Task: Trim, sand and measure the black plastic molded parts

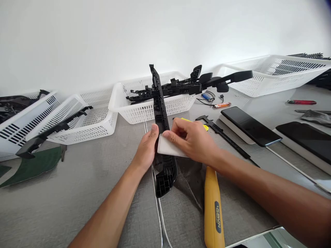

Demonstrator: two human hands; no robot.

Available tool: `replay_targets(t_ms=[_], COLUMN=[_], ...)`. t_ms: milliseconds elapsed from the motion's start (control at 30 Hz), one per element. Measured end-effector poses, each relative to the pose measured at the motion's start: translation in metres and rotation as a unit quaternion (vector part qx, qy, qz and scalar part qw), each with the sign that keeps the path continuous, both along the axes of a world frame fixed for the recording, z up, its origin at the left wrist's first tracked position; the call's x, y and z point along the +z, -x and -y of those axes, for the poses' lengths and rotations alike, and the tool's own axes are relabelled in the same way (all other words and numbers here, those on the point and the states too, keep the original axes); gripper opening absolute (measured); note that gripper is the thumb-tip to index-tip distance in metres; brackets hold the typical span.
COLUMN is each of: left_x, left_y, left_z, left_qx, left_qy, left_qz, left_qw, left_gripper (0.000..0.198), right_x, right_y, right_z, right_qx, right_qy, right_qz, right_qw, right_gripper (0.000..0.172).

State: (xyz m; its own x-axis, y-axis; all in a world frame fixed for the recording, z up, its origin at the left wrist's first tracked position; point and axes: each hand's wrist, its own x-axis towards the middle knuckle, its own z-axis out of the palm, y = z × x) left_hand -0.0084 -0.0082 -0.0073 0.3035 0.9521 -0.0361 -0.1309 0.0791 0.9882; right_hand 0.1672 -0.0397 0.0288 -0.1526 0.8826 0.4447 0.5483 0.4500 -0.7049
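A long black ribbed plastic part (160, 113) lies on the grey table (77, 193), pointing away from me. My left hand (147, 150) grips its left side near the middle, thumb up along the edge. My right hand (192, 139) is closed on a small white block (167, 147) and presses it flat against the part's right side. The lower end of the part (165, 179) sticks out below both hands.
White mesh baskets (134, 110) line the wall, the middle one full of black plastic parts (186, 84). A yellow-handled tool (213, 210), a black caliper (224, 136), two dark phones on white boxes (249, 125), lighters (301, 102) and green cloth (36, 165) lie around.
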Motion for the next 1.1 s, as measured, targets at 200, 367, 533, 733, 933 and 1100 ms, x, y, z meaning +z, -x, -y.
replay_targets(t_ms=[200, 367, 533, 733, 933, 1100], left_x=[-0.0011, -0.0024, 0.0002, 0.0043, 0.0011, 0.0011], left_y=[0.0007, 0.0013, -0.0001, -0.0015, -0.0011, -0.0014], left_z=[-0.0007, -0.0017, -0.0004, 0.0023, 0.0006, 0.0002], left_qx=[-0.002, 0.002, 0.009, 0.009, 0.004, 0.009], left_qy=[0.0, -0.003, -0.003, -0.006, -0.007, -0.012], left_qz=[-0.008, -0.001, -0.01, -0.024, -0.011, -0.009], left_qw=[1.0, 1.0, 1.0, 1.0, 1.0, 1.0], left_gripper=[0.065, 0.062, 0.066, 0.069, 0.066, 0.065], right_x=[0.0016, 0.0001, 0.0, 0.0007, 0.0017, 0.0005], right_y=[-0.0009, -0.0018, -0.0015, -0.0015, -0.0009, -0.0016], right_z=[-0.001, -0.0021, -0.0005, -0.0004, 0.0005, -0.001], right_qx=[0.011, 0.004, 0.063, 0.015, 0.022, -0.006], right_qy=[0.0, 0.02, 0.026, 0.005, 0.01, 0.016], right_qz=[0.007, -0.022, -0.007, -0.008, -0.014, -0.031], right_qw=[1.0, 1.0, 0.998, 1.0, 1.0, 0.999], right_gripper=[0.039, 0.041, 0.04, 0.041, 0.042, 0.043])
